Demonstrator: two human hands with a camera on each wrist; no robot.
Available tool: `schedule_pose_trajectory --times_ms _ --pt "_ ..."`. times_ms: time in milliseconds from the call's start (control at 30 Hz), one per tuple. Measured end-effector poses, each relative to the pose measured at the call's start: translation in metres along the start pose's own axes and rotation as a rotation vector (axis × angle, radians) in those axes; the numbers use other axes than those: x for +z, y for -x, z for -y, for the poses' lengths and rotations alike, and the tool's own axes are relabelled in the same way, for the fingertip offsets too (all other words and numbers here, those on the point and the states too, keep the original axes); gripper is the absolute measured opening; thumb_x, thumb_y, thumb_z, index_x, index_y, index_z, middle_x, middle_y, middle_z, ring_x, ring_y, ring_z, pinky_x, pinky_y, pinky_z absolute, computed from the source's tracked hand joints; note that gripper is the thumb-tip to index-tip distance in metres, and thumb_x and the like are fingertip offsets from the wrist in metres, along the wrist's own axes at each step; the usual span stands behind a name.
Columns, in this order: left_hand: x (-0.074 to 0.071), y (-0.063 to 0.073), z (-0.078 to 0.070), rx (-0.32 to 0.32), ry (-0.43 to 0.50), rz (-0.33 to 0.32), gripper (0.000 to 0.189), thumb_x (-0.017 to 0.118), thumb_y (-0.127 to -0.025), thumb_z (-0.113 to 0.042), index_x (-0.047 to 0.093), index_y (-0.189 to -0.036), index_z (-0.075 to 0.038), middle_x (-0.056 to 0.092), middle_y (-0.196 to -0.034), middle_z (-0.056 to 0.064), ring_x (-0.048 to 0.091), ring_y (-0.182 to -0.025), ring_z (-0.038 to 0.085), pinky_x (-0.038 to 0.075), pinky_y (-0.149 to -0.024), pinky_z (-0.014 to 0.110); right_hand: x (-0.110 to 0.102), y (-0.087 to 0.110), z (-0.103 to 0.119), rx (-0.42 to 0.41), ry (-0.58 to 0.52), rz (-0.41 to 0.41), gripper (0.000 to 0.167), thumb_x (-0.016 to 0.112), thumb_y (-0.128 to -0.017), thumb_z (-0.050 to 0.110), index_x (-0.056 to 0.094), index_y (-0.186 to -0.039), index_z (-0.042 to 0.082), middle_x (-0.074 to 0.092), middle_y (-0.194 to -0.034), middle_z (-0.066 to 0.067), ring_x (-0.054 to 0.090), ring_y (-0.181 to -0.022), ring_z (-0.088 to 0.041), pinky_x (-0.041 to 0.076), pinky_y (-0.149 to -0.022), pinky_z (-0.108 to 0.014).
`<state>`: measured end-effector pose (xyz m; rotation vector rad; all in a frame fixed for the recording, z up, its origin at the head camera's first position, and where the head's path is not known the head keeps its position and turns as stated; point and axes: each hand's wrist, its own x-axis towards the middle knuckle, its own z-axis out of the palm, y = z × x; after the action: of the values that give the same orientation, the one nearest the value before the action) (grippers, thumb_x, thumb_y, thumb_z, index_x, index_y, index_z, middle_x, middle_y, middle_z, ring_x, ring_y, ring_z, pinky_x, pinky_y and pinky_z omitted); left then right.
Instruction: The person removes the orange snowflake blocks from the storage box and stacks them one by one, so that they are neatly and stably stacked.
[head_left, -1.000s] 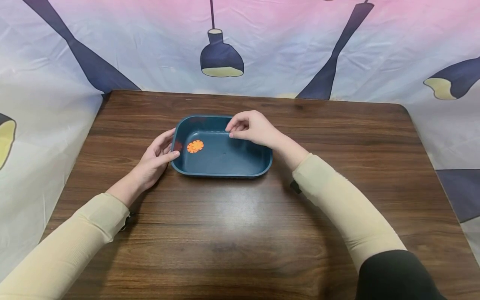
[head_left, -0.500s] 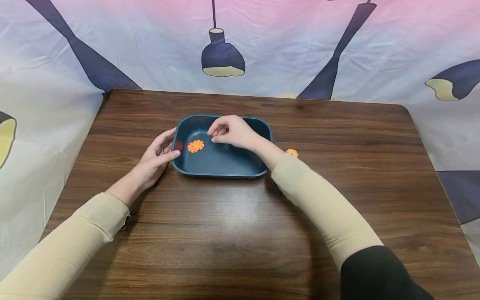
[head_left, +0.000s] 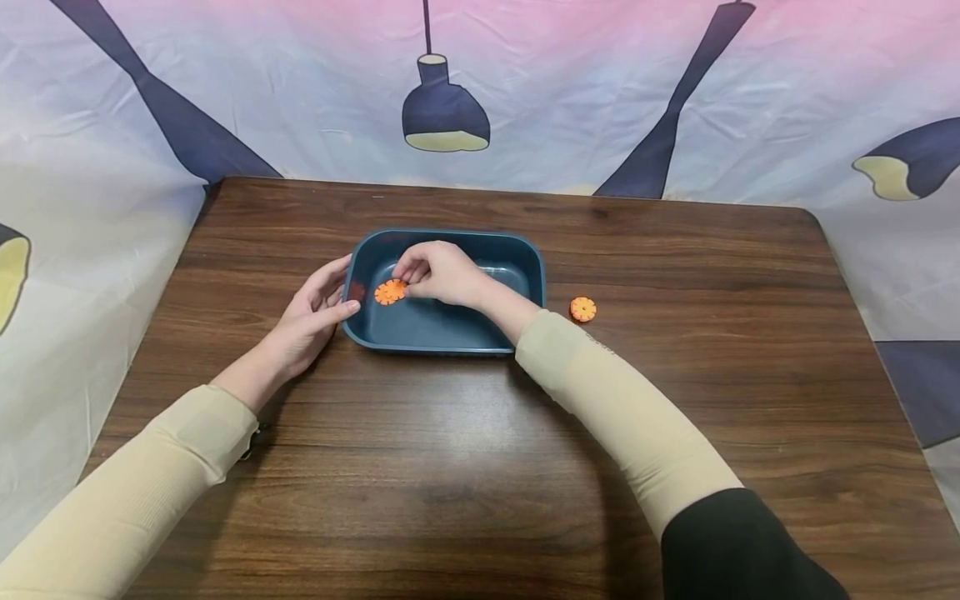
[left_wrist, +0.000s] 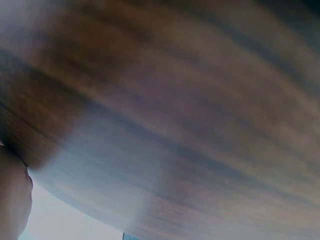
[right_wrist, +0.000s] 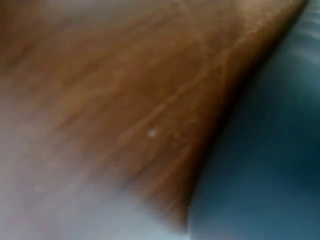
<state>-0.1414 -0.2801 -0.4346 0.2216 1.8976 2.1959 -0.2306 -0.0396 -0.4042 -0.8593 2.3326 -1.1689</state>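
In the head view, a dark teal rectangular tub sits on the wooden table. My left hand grips its left end, thumb over the rim and fingers along the outer wall. Inside, toward the left, lie orange notched plastic discs that seem to overlap. My right hand reaches in over the right rim. Its bent index finger and thumb are right at the discs' right edge, with a gap between the two tips. Another orange notched piece, thicker-looking with a central hole, lies on the table right of the tub.
The brown wood-grain table stretches on all sides of the tub. Behind it hangs a fabric backdrop printed with lamps. The tub's blurred wall fills the right of the right wrist view; the left wrist view shows mostly blurred tabletop.
My right hand has moved left and down inside the tub to the orange discs. The piece on the table has come out from behind the right arm. The left hand has stayed put.
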Motion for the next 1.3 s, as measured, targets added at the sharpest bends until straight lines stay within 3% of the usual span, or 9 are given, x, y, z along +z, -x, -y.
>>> schedule_pose_trajectory --times_ms 300,600,867,1100,1300 --pt "-0.001 0.001 0.001 0.008 0.01 0.008 0.058 0.055 -0.106 0.001 0.043 -0.16 -0.017 0.049 -0.152 -0.008 0.046 -0.142 0.006 0.044 -0.11 0.014 0.007 -0.001 0.0 -0.022 0.097 -0.045 0.029 0.076 -0.099 0.007 0.073 -0.127 0.004 0.071 -0.127 -0.011 0.066 -0.114 -0.02 0.056 -0.102 -0.026" --pt "0.0 -0.001 0.002 0.002 0.005 0.007 0.058 0.055 -0.106 0.001 0.042 -0.16 -0.016 0.049 -0.152 -0.006 0.044 -0.142 0.007 0.041 -0.113 0.015 0.01 -0.001 -0.003 -0.052 0.205 -0.002 0.039 0.077 -0.099 0.013 0.069 -0.138 0.009 0.068 -0.137 -0.007 0.063 -0.127 -0.019 0.051 -0.113 -0.029" --pt "0.0 -0.001 0.0 -0.001 0.003 0.005 0.058 0.055 -0.106 0.001 0.043 -0.159 -0.018 0.049 -0.15 -0.008 0.042 -0.143 0.008 0.042 -0.112 0.014 0.013 -0.005 -0.007 -0.106 0.288 0.026 0.043 0.077 -0.099 0.015 0.068 -0.141 0.01 0.068 -0.139 -0.006 0.061 -0.129 -0.02 0.047 -0.117 -0.032" --pt "-0.001 -0.001 0.001 -0.007 0.007 0.001 0.058 0.055 -0.106 0.001 0.044 -0.159 -0.019 0.05 -0.151 -0.008 0.041 -0.144 0.01 0.041 -0.113 0.015 0.014 -0.005 -0.006 -0.106 0.297 0.016 0.034 0.075 -0.101 0.015 0.072 -0.134 0.01 0.07 -0.133 -0.005 0.062 -0.127 -0.019 0.048 -0.115 -0.031" --pt "-0.001 -0.001 0.0 -0.003 0.0 -0.002 0.058 0.055 -0.105 0.002 0.045 -0.159 -0.019 0.05 -0.151 -0.008 0.044 -0.142 0.007 0.04 -0.113 0.014 0.014 -0.003 -0.003 -0.068 0.272 -0.011 0.031 0.079 -0.097 0.013 0.074 -0.128 0.01 0.07 -0.127 -0.005 0.065 -0.116 -0.018 0.053 -0.105 -0.03"
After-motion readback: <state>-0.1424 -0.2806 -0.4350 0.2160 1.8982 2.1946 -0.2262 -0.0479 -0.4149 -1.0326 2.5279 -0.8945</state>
